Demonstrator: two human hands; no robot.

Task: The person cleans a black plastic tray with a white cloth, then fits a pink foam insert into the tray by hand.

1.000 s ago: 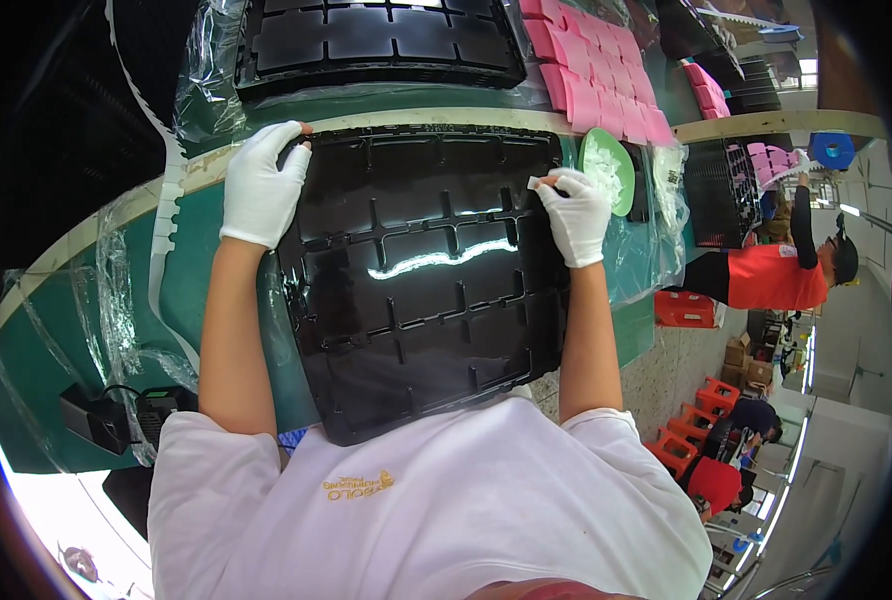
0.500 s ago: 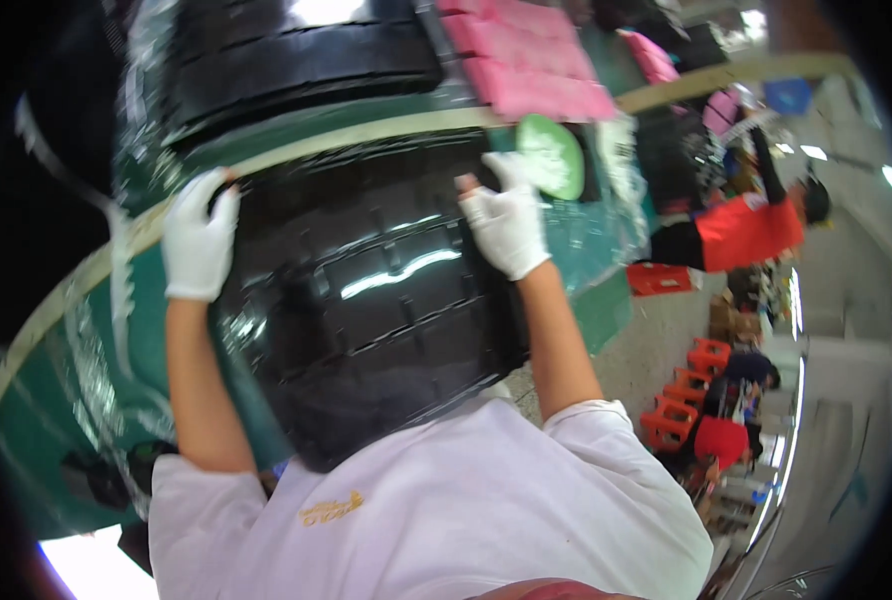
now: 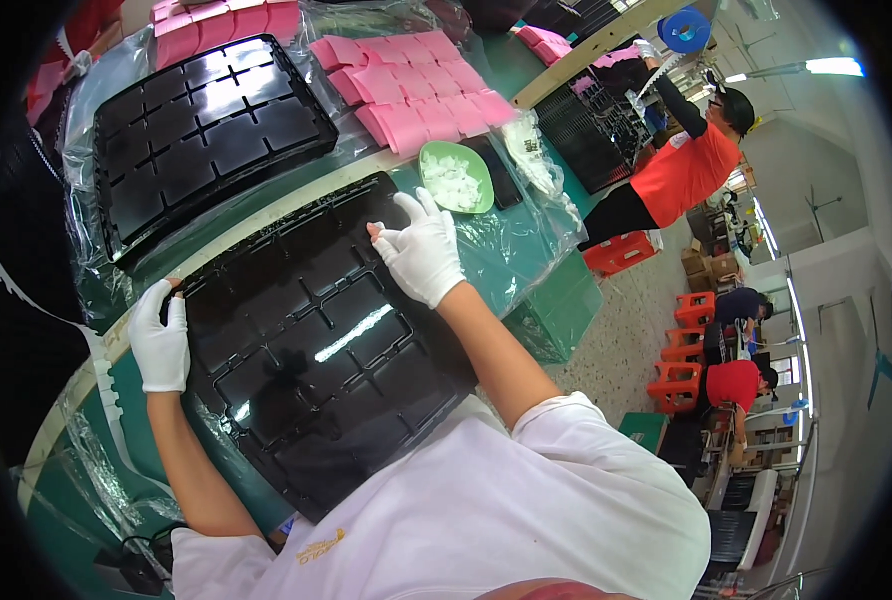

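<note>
Tray (image 3: 301, 365), black rectangular plastic, lies under white-gloved right hand (image 3: 424, 255), far-left corner at white-gloved left hand (image 3: 160, 342); fingers bent, grips unclear.

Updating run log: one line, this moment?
left hand: at corner of nearer tray | right hand: over nearer tray | bowl: white bits inside

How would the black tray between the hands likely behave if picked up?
The black tray looks like thin moulded plastic, so probably light for its size. Its ribs may stiffen it somewhat. Bright reflections suggest a possibly slippery surface.
</note>
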